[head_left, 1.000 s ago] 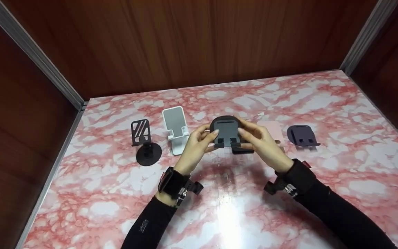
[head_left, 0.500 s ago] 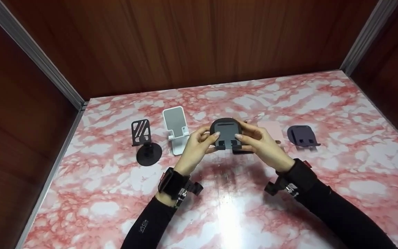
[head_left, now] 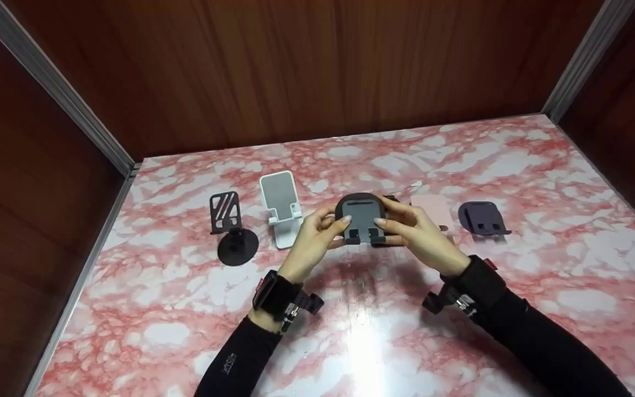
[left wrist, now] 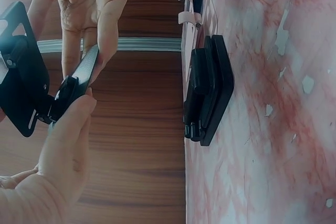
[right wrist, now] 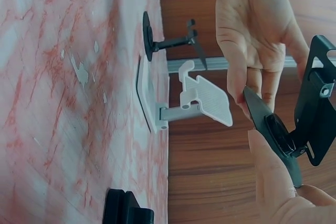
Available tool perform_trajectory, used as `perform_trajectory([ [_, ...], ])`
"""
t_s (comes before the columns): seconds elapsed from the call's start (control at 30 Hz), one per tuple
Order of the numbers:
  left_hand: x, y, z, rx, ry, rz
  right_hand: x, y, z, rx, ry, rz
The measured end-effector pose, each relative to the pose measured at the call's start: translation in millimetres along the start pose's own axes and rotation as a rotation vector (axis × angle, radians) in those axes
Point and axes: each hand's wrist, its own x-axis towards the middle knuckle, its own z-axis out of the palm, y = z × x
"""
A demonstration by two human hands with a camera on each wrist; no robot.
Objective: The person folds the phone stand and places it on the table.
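Note:
A dark phone stand [head_left: 362,219] with a round base and a grey cradle plate is held up above the table, both hands on it. My left hand [head_left: 315,238] grips its left edge, thumb in front and fingers behind. On the opposite side my right hand [head_left: 421,238] pinches the right edge in the same way. In the right wrist view, the disc base [right wrist: 273,137] sits between thumb and fingers, while the slotted cradle [right wrist: 313,100] stands away from it on a hinge. A folded black stand [left wrist: 209,90] lies on the table behind the right hand.
To the left stand an unfolded black phone stand [head_left: 235,231] and a white one [head_left: 281,204]. A pink folded stand [head_left: 431,208] and a dark purple one [head_left: 482,217] lie to the right. Wooden panels [head_left: 323,66] enclose the marbled table [head_left: 185,331] behind and at both sides.
Both hands have lowered the phone stand slightly toward me in the head view. The right thumb has shifted a little left on it. The other stands stay put.

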Motion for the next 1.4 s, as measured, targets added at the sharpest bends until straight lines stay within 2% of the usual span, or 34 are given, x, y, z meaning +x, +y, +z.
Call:
perform_trajectory([
  [0.43, -1.9, 0.3, -1.5, -0.012, -0.006, -0.008, 1.0, 3.8, -1.1, -0.017, -0.024, 0.001],
  [0.73, -1.8, -1.0, -1.6, 0.012, -0.019, -0.008, -1.0, 4.8, -1.3, -0.046, 0.009, 0.011],
  [1.07, -2.9, -0.2, -1.6, -0.037, -0.032, 0.018, -0.4, 4.6, 1.4, -0.056, 0.023, -0.006],
  [1.4, -2.8, -0.4, -1.8, 0.000, -0.022, 0.028, -0.3, 6.6, 2.2, -0.098, 0.054, -0.014],
])
